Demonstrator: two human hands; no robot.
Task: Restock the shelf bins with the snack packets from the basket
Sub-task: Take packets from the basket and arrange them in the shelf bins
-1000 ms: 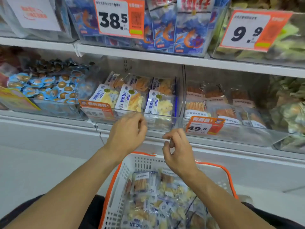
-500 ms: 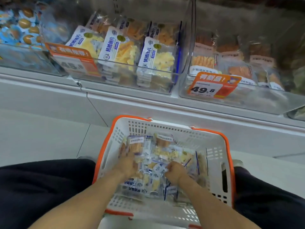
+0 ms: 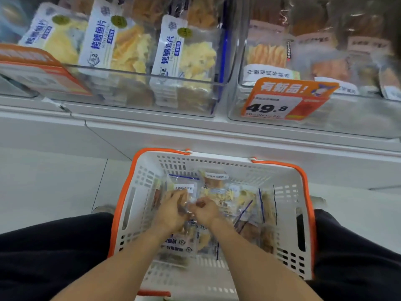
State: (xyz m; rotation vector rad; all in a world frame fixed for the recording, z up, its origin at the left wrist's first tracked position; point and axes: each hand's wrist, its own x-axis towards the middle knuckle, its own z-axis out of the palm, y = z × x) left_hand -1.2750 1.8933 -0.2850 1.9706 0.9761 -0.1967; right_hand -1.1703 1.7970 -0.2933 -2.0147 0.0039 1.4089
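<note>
A second ago we had both hands up at the shelf bin edge, empty; now both are down in the basket between our knees. Left hand curls around a clear packet near the pile's far-left side. Right hand, touching the left, looks pinched on the same wrapper, though blur makes that uncertain. Loose snack packets fill the basket. We judge a fresh pick has begun, with plenty left to shelve.

A snack shop aisle: clear shelf bins of packaged dried fish, an orange price tag, and a shopping basket.
</note>
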